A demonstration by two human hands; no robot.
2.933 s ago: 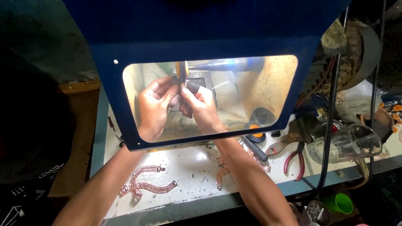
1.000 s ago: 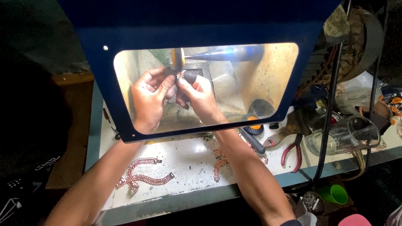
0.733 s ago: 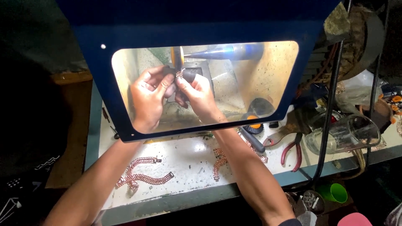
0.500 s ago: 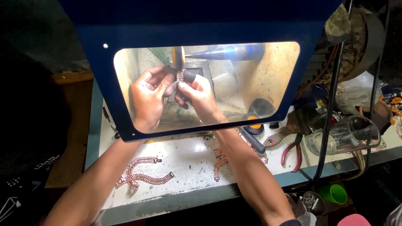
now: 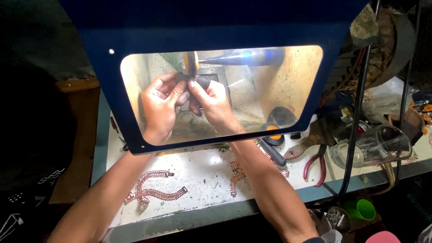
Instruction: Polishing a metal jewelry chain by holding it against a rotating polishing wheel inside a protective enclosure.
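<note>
Fingertip contact with the polishing wheel (image 5: 191, 65) is risked.
A small chain piece (image 5: 193, 82) is pinched by left hand (image 5: 159, 105) and right hand (image 5: 215, 104) together; slippage could snag it.

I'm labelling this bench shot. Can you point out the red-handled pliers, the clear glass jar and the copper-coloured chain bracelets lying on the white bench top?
Red-handled pliers (image 5: 315, 167): head view, on the handles.
Clear glass jar (image 5: 375, 146): head view, on its side wall.
Copper-coloured chain bracelets (image 5: 153, 192): head view, on the links left of the person's left arm.
</note>
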